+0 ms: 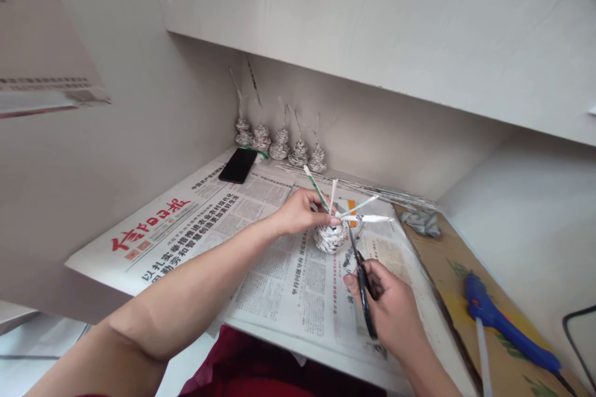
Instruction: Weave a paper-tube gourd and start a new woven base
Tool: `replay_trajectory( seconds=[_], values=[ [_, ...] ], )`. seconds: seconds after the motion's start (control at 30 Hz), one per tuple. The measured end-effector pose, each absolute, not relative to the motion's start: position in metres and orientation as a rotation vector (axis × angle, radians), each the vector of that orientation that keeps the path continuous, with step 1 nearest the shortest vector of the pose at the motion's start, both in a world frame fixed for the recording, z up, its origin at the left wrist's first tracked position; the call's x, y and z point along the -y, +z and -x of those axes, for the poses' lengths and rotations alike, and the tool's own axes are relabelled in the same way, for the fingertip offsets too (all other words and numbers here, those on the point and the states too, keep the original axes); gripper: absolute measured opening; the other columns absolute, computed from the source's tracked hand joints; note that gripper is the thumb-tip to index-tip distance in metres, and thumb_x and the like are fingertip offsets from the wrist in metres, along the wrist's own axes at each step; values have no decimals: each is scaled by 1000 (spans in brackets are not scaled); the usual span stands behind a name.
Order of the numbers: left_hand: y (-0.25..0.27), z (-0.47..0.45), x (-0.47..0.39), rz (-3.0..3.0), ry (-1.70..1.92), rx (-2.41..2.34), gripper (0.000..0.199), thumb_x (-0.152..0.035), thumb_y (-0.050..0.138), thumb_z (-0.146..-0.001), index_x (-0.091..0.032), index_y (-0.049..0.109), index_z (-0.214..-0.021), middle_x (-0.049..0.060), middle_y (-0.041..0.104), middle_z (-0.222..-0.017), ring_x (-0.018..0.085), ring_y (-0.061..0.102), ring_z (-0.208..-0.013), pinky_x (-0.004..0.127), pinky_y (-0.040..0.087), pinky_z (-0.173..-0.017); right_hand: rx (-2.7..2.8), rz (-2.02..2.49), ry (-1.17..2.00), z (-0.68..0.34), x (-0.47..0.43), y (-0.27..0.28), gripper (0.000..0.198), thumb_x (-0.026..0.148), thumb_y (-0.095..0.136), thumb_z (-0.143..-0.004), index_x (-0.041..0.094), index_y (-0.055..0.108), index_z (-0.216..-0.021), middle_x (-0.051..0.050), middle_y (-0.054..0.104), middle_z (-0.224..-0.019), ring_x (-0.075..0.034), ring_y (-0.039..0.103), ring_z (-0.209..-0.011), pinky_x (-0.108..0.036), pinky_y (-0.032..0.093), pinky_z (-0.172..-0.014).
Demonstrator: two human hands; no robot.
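A small woven piece of rolled newspaper (330,239) stands on the newspaper sheet, with several paper strands sticking out of its top. My left hand (305,211) pinches it at the top, near the base of the strands. Black-handled scissors (362,285) are in my right hand (388,301), fingers around the handles. Their blades point up and away, close beside the woven piece's right side below a white paper strand (367,219). Whether the blades touch the paper I cannot tell.
Several finished-looking woven gourd shapes (280,144) line the back wall. A black phone (238,165) lies before them, and thin paper sticks (358,185) lie along the back edge. On cardboard (447,260) at right rest a blue glue gun (507,325) and a crumpled grey cloth (421,222).
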State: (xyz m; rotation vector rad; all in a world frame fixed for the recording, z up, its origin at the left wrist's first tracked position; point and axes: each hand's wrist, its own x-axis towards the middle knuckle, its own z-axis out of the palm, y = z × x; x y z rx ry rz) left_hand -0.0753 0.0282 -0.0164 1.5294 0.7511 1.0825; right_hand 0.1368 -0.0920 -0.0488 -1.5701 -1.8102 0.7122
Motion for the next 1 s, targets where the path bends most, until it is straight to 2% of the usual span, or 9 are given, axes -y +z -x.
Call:
replay_trajectory(
  seconds=[0.2, 0.4, 0.5, 0.73, 1.0],
  values=[
    [-19, 74, -28, -1571, 1065, -720, 34, -32, 85, -57, -11, 72, -81, 2, 68, -69, 12, 60, -63, 23, 47, -65, 1742, 1542, 790, -135, 91, -46, 27, 44, 63, -83, 21, 52, -76, 2, 50, -68, -13, 46, -62, -23, 37, -56],
    [-21, 74, -28, -1558, 1053, -666, 33, -31, 84, -59, -11, 72, -83, 2, 68, -71, 11, 59, -62, 23, 47, -64, 1643, 1518, 929, -125, 93, -34, 39, 53, 61, -82, 22, 44, -66, 6, 39, -51, -11, 37, -46, -25, 32, -46],
    [-20, 73, -28, -1554, 1052, -669, 33, -30, 85, -57, -10, 72, -81, 2, 67, -69, 11, 57, -61, 22, 46, -64, 1598, 1499, 952, -121, 94, -32, 41, 56, 61, -81, 22, 43, -64, 6, 39, -48, -11, 38, -43, -26, 33, -45],
    [-20, 72, -27, -1552, 1045, -653, 29, -28, 82, -61, -10, 71, -81, 2, 68, -70, 11, 59, -63, 23, 47, -65, 1627, 1508, 965, -123, 93, -33, 35, 48, 64, -81, 22, 45, -66, 6, 42, -48, -12, 39, -46, -25, 34, -46],
    [-17, 71, -23, -1525, 1038, -631, 33, -27, 86, -54, -10, 70, -77, 2, 68, -70, 12, 60, -63, 23, 47, -64, 1653, 1521, 945, -122, 91, -34, 36, 51, 61, -83, 23, 45, -66, 5, 45, -48, -13, 44, -46, -27, 38, -48]
  ],
)
